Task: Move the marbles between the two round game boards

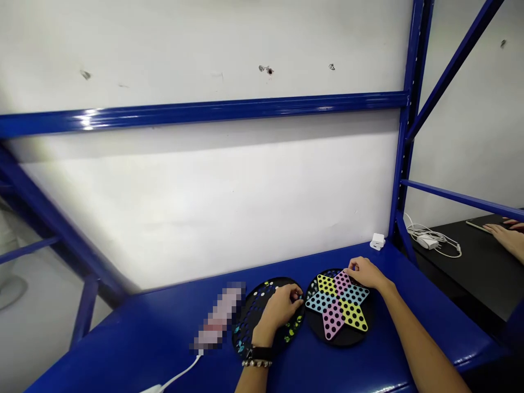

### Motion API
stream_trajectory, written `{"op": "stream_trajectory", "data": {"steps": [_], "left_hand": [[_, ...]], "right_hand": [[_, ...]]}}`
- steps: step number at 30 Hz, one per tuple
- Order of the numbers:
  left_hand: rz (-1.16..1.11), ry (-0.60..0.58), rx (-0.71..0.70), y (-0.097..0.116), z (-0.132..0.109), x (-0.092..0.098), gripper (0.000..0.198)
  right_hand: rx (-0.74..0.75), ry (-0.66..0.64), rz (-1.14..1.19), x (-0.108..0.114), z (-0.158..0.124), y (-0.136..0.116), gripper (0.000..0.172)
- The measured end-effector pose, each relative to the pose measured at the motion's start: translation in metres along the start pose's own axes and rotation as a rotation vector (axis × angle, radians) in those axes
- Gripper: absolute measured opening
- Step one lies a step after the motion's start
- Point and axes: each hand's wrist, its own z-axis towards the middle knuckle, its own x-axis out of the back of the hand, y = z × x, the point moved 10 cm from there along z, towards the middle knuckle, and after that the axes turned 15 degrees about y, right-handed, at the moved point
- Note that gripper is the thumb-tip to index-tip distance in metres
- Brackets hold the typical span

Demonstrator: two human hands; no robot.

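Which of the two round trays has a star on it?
The right tray, by the right hand: a pink, yellow and blue star lies on it; the left tray, beneath the left hand, has none.

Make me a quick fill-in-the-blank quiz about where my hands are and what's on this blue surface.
1. The star board has ____ points.
2. The right hand is nearest a ____ point of the star board.
3. The left hand is over a round tray coloured ____.
4. A beaded bracelet is worn on the ____ arm.

Missing words: six; pink; black; left.
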Motion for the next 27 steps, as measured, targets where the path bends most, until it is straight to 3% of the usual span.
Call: {"op": "stream_trajectory", "data": {"steps": [10, 16, 20, 23, 27], "left_hand": [[-0.328, 0.154, -0.022, 0.021, 0.002, 0.018, 0.024], [-0.484, -0.245, -0.006, 0.038, -0.015, -0.019, 0.025], [-0.484, -0.303, 0.010, 0.041, -0.019, -0.023, 0.028], [-0.450, -0.201, -0.027, 0.045, -0.013, -0.005, 0.025], [-0.355, 0.175, -0.029, 0.025, -0.004, 0.046, 0.033]], "right_hand": [[0.004, 0.022, 0.004, 0.002, 0.000, -0.003, 0.035], [-0.007, 0.009, 0.021, -0.001, 0.000, -0.001, 0.035], [0.008, 0.014, 0.031, -0.001, 0.000, -0.002, 0.035], [0.020, 0.017, 0.035, -0.001, 0.000, -0.002, 0.035], [0.008, 0.014, 0.044, -0.001, 0.000, -0.001, 0.035]]}}
